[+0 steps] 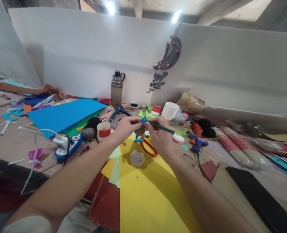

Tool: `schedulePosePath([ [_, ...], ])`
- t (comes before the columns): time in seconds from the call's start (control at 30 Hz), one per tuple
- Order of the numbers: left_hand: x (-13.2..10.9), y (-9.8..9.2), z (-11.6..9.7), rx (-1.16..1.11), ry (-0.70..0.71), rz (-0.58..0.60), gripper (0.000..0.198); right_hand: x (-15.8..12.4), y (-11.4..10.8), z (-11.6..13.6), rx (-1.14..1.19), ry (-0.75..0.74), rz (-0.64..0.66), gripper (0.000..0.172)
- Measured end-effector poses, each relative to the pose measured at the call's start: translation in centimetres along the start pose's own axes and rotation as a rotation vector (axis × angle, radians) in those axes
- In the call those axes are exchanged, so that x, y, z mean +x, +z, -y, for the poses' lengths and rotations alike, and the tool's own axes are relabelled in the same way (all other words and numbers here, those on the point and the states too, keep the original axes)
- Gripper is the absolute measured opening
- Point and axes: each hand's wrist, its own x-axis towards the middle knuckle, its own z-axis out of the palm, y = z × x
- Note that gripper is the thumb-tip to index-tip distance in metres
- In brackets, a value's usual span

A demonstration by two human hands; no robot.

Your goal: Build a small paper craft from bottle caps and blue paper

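Observation:
My left hand pinches a small curled piece of blue paper above the work surface. Just under the pinch is a brown round piece; I cannot tell whether it is held too. Closed around a dark green pencil, my right hand has its fingertips close to the blue paper. Below both hands lie scissors with red-orange handles, partly hidden. A whitish paper disc rests on the yellow sheet, with a tiny blue scrap nearby.
At left are blue card, a power strip with a cable, yarn and a red-white paper cup ring. A bottle stands behind. At right are stacked cups, a glue gun and a black slab.

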Motion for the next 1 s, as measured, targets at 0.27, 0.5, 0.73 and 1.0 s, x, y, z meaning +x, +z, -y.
schedulePosePath([
  [0.27,-0.16,0.04,-0.13,0.039,0.023,-0.031,0.029,0.00,-0.01,0.13,-0.009,0.014,-0.001,0.008],
  [0.5,-0.12,0.00,-0.04,0.037,0.040,-0.046,0.028,-0.01,-0.03,0.43,-0.031,0.004,-0.015,0.008],
  [0.73,-0.13,0.14,-0.16,-0.006,0.004,-0.057,0.026,-0.05,0.04,0.50,-0.019,0.018,-0.003,0.008],
  [1.0,0.50,-0.09,0.49,-0.091,-0.176,-0.147,0.023,0.30,-0.02,-0.16,0.220,0.165,-0.052,0.017],
])
